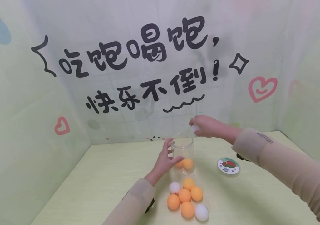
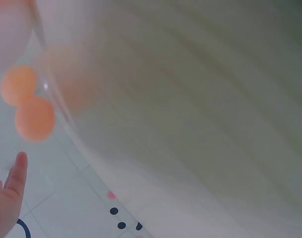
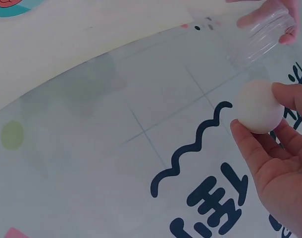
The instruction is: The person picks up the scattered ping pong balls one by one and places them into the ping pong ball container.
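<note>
My left hand (image 1: 164,161) holds a clear plastic jar (image 1: 190,153) from its left side, thumb across the front and fingers spread near the rim. Two orange ping-pong balls (image 1: 188,163) lie at the jar's bottom. To the upper right of the jar's mouth, my right hand (image 1: 209,126) pinches a white ping-pong ball (image 3: 260,106) between thumb and fingertips. In front of the jar sits a loose cluster of several orange balls (image 1: 184,195) with a white ball (image 1: 174,187) at its left and another white ball (image 1: 202,212) at its right.
A round lid (image 1: 228,166) with a red picture lies on the pale table (image 1: 106,187), right of the jar and below the right forearm. Behind the table's far edge hangs a white backdrop (image 1: 120,131) with black lettering and pink hearts; similar panels stand on both sides.
</note>
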Demonstrator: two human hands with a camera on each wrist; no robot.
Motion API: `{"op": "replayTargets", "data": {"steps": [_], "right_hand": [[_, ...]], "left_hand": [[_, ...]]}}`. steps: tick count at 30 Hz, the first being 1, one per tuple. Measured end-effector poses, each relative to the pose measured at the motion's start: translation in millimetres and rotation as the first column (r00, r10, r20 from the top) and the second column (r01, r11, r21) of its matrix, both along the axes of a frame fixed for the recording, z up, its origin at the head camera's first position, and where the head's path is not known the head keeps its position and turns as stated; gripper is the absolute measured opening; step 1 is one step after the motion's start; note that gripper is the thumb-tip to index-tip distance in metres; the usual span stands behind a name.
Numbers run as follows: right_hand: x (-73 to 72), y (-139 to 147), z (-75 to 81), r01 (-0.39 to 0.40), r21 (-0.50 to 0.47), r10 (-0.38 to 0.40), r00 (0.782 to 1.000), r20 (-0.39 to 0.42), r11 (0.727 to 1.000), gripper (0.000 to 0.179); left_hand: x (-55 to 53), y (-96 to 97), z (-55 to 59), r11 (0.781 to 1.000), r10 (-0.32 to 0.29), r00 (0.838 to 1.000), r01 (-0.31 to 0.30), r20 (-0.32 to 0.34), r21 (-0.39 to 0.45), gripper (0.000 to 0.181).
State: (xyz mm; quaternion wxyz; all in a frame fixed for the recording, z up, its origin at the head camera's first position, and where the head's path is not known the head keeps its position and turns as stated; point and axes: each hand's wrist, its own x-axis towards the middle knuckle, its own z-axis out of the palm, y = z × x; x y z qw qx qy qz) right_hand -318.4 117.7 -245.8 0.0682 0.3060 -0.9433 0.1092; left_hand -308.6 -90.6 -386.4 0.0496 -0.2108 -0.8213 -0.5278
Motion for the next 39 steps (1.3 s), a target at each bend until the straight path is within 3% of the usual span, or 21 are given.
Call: {"op": "replayTargets", "data": {"steps": [19, 26, 39], "right_hand": [[6.0, -35, -0.9, -0.107, 0.094, 0.107, 0.994, 0.0, 0.99, 0.029], [5.2, -42, -1.8, -0.145, 0.136, 0.15, 0.988, -0.027, 0.98, 0.028], [1.5, -45, -3.1, -0.212, 0.215, 0.219, 0.976, -0.006, 0.953, 0.022]], "left_hand": [[-1.1, -1.1, -1.9, 1.0, -0.023, 1.0, 0.023, -0.01, 0.02, 0.078], [-0.2, -1.1, -0.6, 1.0, -0.017, 1.0, 0.018, -0.018, 0.016, 0.078], [-0.8, -0.6, -0.4, 1.0, -0.01, 1.0, 0.01, -0.016, 0.008, 0.077]]}}
